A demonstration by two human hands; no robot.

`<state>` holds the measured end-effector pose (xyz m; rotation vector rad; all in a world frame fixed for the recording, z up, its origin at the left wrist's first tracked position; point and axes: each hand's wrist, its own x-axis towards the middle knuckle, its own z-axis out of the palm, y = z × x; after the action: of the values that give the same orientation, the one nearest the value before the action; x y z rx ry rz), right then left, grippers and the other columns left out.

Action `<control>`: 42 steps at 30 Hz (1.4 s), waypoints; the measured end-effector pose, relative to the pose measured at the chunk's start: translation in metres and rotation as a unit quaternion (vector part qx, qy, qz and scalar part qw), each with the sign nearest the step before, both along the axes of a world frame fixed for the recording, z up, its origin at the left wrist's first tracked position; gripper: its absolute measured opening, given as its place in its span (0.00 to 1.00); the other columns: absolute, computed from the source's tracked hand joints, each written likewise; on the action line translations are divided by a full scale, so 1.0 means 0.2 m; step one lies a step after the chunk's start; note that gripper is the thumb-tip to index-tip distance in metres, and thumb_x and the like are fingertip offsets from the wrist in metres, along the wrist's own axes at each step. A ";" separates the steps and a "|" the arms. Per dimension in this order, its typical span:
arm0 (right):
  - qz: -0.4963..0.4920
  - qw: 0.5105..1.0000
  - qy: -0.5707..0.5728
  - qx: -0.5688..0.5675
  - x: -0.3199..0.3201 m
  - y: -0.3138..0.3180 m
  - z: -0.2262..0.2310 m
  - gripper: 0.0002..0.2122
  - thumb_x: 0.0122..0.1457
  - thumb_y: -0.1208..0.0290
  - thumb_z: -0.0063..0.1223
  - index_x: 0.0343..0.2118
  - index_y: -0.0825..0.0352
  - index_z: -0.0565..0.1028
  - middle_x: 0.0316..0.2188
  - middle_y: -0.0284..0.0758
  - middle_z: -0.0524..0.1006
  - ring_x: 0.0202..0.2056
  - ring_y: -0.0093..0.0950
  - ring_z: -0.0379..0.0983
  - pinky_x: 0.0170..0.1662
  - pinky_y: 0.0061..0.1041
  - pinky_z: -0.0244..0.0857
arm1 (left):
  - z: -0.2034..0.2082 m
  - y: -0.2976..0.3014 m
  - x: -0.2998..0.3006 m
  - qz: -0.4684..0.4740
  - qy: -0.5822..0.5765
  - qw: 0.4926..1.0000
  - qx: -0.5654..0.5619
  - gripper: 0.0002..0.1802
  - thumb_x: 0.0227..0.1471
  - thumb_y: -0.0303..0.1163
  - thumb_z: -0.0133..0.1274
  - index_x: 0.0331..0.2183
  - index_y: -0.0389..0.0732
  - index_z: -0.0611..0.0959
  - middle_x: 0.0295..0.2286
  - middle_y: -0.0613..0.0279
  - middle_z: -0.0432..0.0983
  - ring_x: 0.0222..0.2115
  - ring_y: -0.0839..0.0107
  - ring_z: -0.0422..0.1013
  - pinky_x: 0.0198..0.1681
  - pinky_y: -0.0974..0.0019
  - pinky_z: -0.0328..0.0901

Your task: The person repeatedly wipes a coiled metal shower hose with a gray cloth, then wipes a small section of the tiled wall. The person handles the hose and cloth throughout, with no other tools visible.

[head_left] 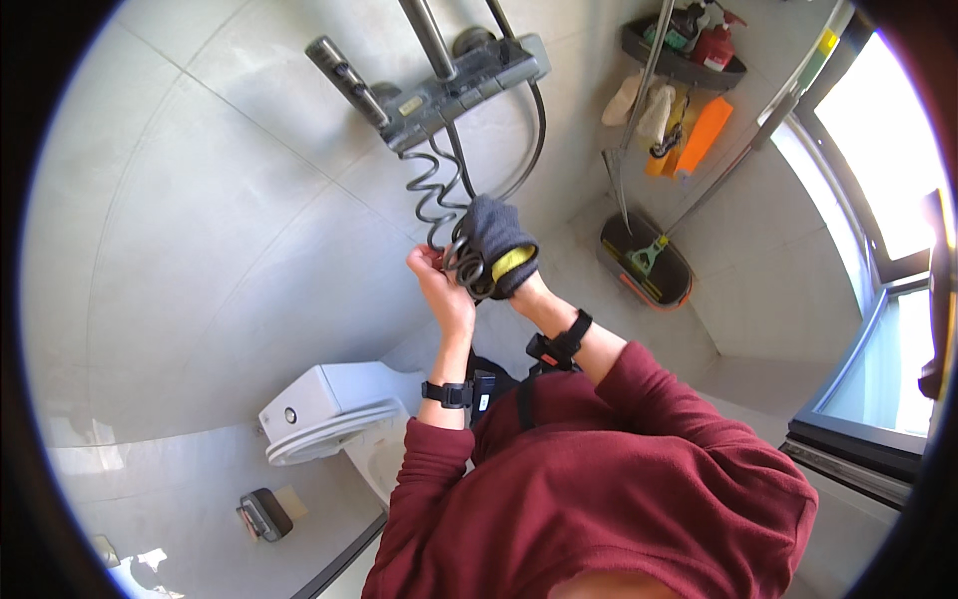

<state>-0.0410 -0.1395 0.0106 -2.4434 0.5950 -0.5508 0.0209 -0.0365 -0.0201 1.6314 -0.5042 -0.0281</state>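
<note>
A dark coiled hose [431, 200] hangs from the grey shower fixture [469, 95] on the wall. My left hand [446, 290] is at the lower end of the coil, its fingers curled around the loops from the left. A dark grey fabric mitt with a yellow band [496, 235] covers my right hand [527, 296]. The mitt lies against the right side of the coil, beside a smooth dark hose that runs down from the fixture. The fabric hides my right fingers, so their grip does not show.
A white toilet [334, 404] stands at lower left, near a wall-mounted holder [265, 514]. To the right, long-handled cleaning tools stand by a dark bin [639, 275]. Above them hangs a corner shelf [679, 65] with bottles. An open window [878, 369] juts in at far right.
</note>
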 end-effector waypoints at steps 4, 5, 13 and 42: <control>-0.007 0.926 -0.225 0.305 -0.01 0.01 -0.10 0.13 0.65 0.73 0.49 0.51 0.67 0.72 0.47 0.32 0.76 0.48 0.25 0.72 0.52 0.24 0.66 | 0.09 0.11 -0.03 -0.110 0.178 0.973 -0.091 0.25 0.64 0.38 0.52 0.56 0.39 0.63 0.44 0.57 0.70 0.42 0.72 0.68 0.48 0.65 0.65; 0.010 0.817 -0.339 0.466 -0.01 0.01 -0.16 0.13 0.65 0.73 0.49 0.52 0.67 0.71 0.46 0.32 0.77 0.46 0.23 0.73 0.51 0.25 0.67 | 0.13 0.15 -0.06 -0.117 0.248 0.954 -0.119 0.27 0.64 0.38 0.52 0.58 0.41 0.62 0.46 0.56 0.69 0.44 0.70 0.67 0.49 0.64 0.65; -0.106 0.927 -0.219 0.285 0.01 -0.02 -0.19 0.11 0.49 0.74 0.65 0.37 0.64 0.80 0.33 0.34 0.80 0.36 0.32 0.77 0.40 0.30 0.70 | 0.09 -0.02 -0.10 -0.139 0.274 0.940 -0.147 0.28 0.65 0.37 0.49 0.62 0.37 0.64 0.55 0.58 0.66 0.53 0.67 0.66 0.56 0.62 0.62; 0.196 0.941 0.271 -0.046 -0.24 0.14 -0.22 0.13 0.55 0.62 0.58 0.23 0.67 0.82 0.24 0.42 0.81 0.26 0.39 0.80 0.28 0.33 0.74 | 0.24 0.16 -0.61 -0.421 -0.441 0.765 0.207 0.45 0.45 0.35 0.62 0.62 0.33 0.63 0.63 0.51 0.58 0.64 0.55 0.55 0.67 0.48 0.50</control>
<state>-0.0896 -0.1122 -0.0326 -2.7076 0.2706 0.2744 -0.1002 -0.0041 0.0274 1.6306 -2.0705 -0.0413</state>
